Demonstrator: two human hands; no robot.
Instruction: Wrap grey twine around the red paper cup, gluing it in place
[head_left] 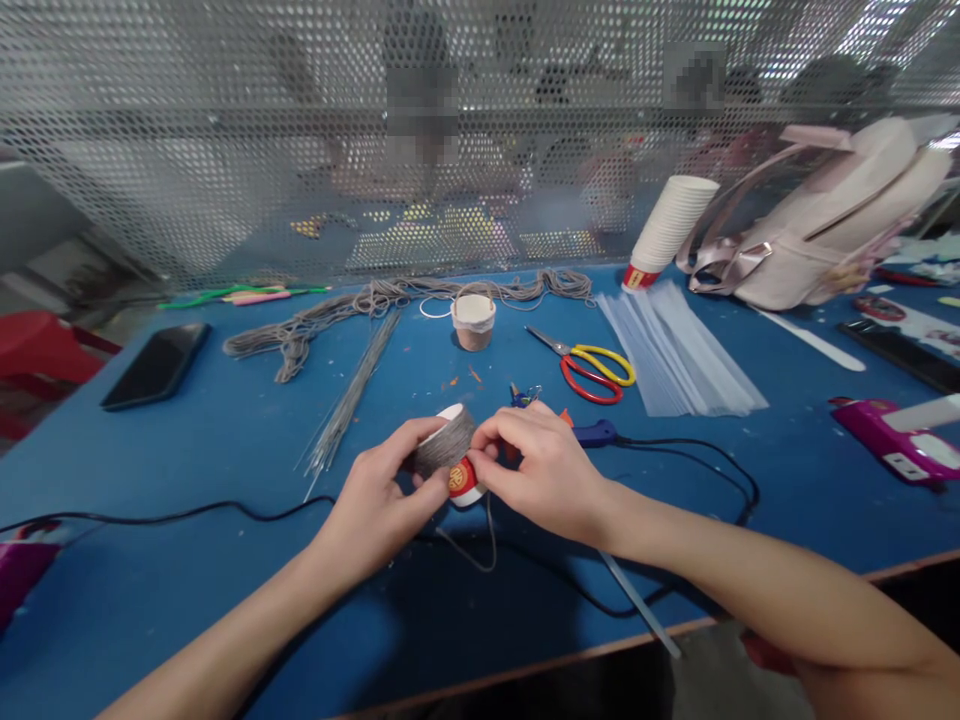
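Nearer us than the scissors, our left grip clasps a cord-wrapped paper cup, our right grip apparently pinching its loose cord; likely light, crushable, best held around the wrapping.

Light: moderate, diffuse; brightest glints at far right, through the perforated screen. Shadow: soft-edged, dark, across near surface. Edges: wide-angle stretching, backpack at right included. Beyond screen: blurred, two patches pixelated.
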